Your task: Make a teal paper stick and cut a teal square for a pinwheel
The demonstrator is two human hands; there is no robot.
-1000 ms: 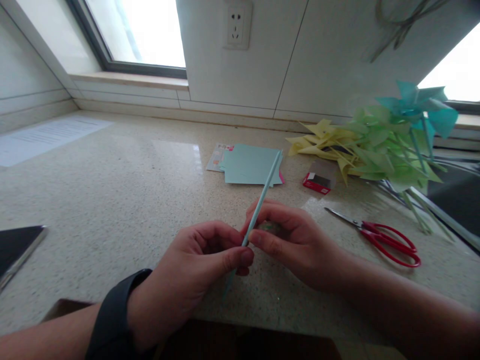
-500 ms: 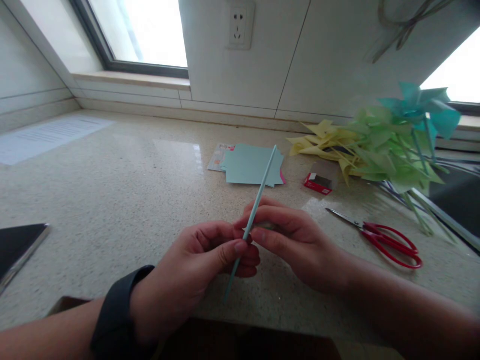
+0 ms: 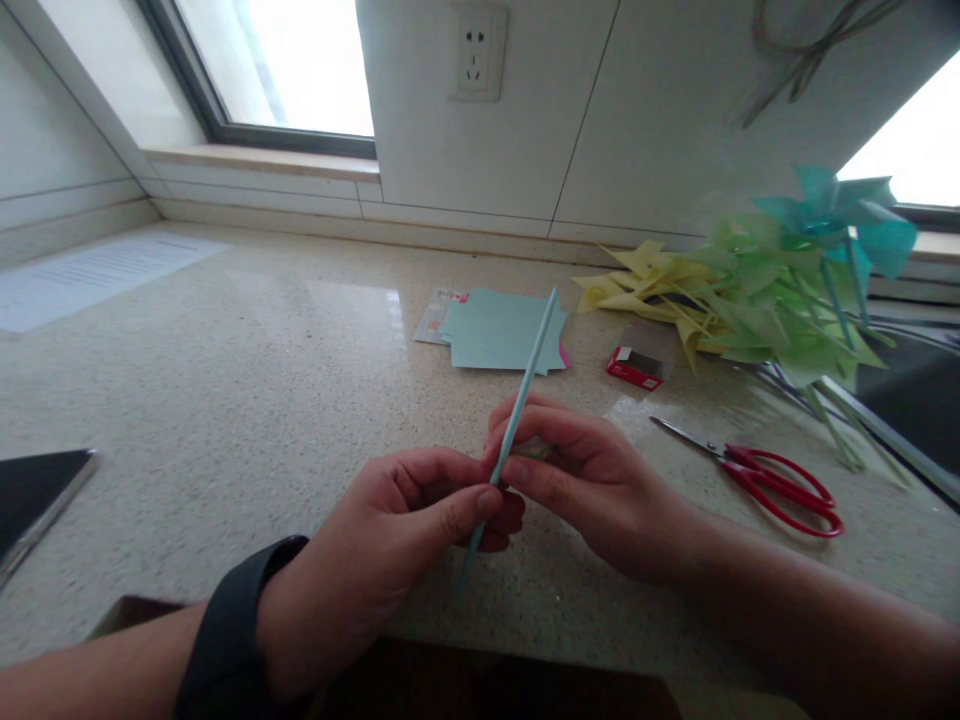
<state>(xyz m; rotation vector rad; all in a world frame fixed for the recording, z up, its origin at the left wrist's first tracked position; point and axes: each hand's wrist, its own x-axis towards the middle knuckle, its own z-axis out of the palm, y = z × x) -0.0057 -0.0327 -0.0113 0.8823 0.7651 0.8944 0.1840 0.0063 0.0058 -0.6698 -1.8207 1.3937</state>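
Observation:
A thin pale-blue stick, like a rolled paper tube (image 3: 529,375), slants up and away above the front of the counter. My left hand (image 3: 420,530) is closed on its lower part, thumb pressed along it, with the lower tip poking out beneath. My right hand (image 3: 585,475) pinches the same stick just above the left thumb, its fingers curled behind. Beyond the stick's upper end lies a stack of light-blue paper sheets (image 3: 495,330), with a bit of pink at the edge.
Red-handled scissors (image 3: 780,485) lie on the right, blades pointing left. Behind them are a small red box (image 3: 634,368) and several pinwheels in yellow (image 3: 652,275), green and blue. A printed sheet (image 3: 97,272) and a dark flat device (image 3: 41,500) lie on the left.
The stick's lower end has shifted slightly right and up, with the left fingers moving a little to the right. Both hands keep their grip on it.

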